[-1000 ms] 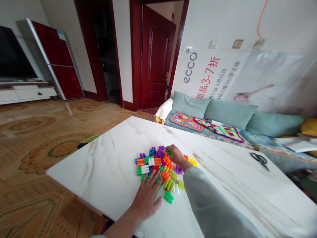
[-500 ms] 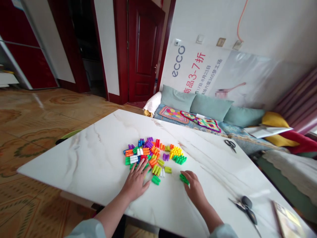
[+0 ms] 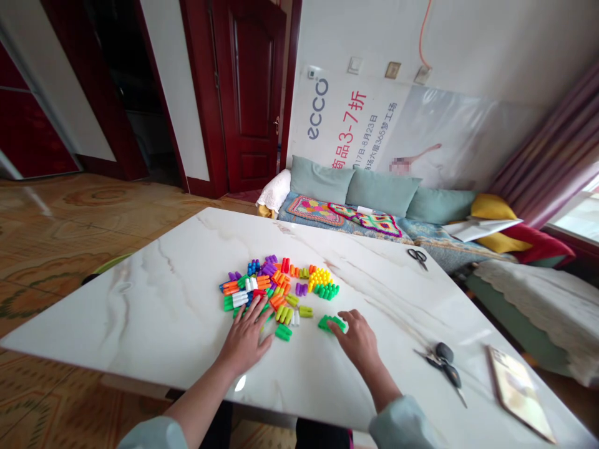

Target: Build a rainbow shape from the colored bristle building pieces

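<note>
My left hand [image 3: 247, 333] lies with its fingers spread on the near edge of a pile of bullet-shaped plastic toy blocks [image 3: 264, 282] in several colours. A red block [image 3: 259, 292] shows just beyond its fingertips. To the right, a group of green blocks [image 3: 325, 323] rests on the table, with my right hand [image 3: 357, 333] at its right end. That hand's thumb overlaps the group, and its curved fingers stand apart from the thumb. Nearer the left hand lie a separate green block [image 3: 283, 332], a lime block [image 3: 284, 314] and a white block [image 3: 295, 318].
Yellow blocks [image 3: 321, 278] and more green blocks [image 3: 326, 291] stand grouped behind. The marble-patterned table [image 3: 154, 299] also holds black-handled scissors [image 3: 418, 258], another dark-handled cutting tool [image 3: 444, 363] with open blades, and a phone [image 3: 518, 393]. A cushioned sofa [image 3: 346, 218] stands beyond.
The view has turned slightly right. My right hand has drawn back a little and loosened, showing more of the green group. My left hand stays on the pile.
</note>
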Demonstrator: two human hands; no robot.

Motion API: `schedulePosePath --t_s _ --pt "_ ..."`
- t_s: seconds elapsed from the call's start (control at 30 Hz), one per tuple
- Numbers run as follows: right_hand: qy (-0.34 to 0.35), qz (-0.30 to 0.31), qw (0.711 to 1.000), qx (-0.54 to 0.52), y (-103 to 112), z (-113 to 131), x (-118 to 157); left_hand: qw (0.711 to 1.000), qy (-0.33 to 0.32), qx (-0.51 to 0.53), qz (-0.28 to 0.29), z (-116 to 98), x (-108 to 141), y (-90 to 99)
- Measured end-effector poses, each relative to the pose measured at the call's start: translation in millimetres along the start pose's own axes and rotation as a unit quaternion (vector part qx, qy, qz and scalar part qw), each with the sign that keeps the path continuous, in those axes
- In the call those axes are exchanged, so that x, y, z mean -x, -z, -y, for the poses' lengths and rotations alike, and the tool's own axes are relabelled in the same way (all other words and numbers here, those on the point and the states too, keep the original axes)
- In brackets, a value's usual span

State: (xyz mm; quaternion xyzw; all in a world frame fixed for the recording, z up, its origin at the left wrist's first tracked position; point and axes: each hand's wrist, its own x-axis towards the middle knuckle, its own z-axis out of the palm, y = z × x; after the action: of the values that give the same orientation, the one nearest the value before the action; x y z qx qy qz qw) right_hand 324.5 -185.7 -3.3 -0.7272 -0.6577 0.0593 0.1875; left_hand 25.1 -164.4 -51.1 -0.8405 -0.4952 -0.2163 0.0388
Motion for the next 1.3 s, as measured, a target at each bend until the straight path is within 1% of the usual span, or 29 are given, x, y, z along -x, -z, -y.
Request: schedulePosePath --t_s 0.07,0.17,0.27,0.33,0.53,0.63,0.73,0.8,0.93,1.0,1.07,1.13,1.2,1.3 --pt "-0.009 0.015 0.999 0.039 1 12 -4 1.0 -0.003 -0.002 -0.001 1 0 -0.7" --pt "-0.026 0.049 0.996 0.066 1 28 -10 1.0 -0.004 -0.006 -0.003 1 1 -1.9" --pt "-0.037 0.089 0.991 0.088 -2 39 -15 1.0 -0.004 -0.004 -0.006 2 1 -2.1" --pt "-0.039 0.103 0.988 0.104 -4 43 -15 1.0 -0.004 -0.003 -0.003 1 1 -1.5" --pt "-0.035 0.092 0.989 0.106 -9 47 -14 1.0 -0.002 -0.004 0.003 1 1 0.3" --pt "-0.028 0.123 0.988 0.091 -9 47 -19 1.0 -0.002 -0.005 0.002 1 1 0.4" --pt "-0.037 0.16 0.984 0.066 -9 45 -25 1.0 -0.002 -0.006 0.001 1 1 0.9" --pt "-0.041 0.171 0.983 0.057 -9 43 -27 1.0 -0.005 -0.002 -0.005 1 1 1.5" --pt "-0.033 0.161 0.985 0.052 -9 43 -21 1.0 -0.008 0.008 -0.013 0 0 2.1" --pt "-0.023 0.142 0.988 0.048 -9 43 -18 1.0 -0.005 0.01 -0.01 1 0 1.7" --pt "-0.011 0.109 0.993 0.037 -7 41 -18 1.0 -0.002 0.012 -0.008 1 1 1.2" --pt "-0.001 0.07 0.997 0.03 -5 37 -23 1.0 -0.001 0.016 -0.01 0 1 1.2" --pt "0.007 0.048 0.998 0.05 -3 34 -33 1.0 0.0 0.017 -0.012 0 1 1.6" --pt "0.022 0.054 0.994 0.092 -5 31 -48 1.0 0.003 0.019 -0.013 0 1 2.0"
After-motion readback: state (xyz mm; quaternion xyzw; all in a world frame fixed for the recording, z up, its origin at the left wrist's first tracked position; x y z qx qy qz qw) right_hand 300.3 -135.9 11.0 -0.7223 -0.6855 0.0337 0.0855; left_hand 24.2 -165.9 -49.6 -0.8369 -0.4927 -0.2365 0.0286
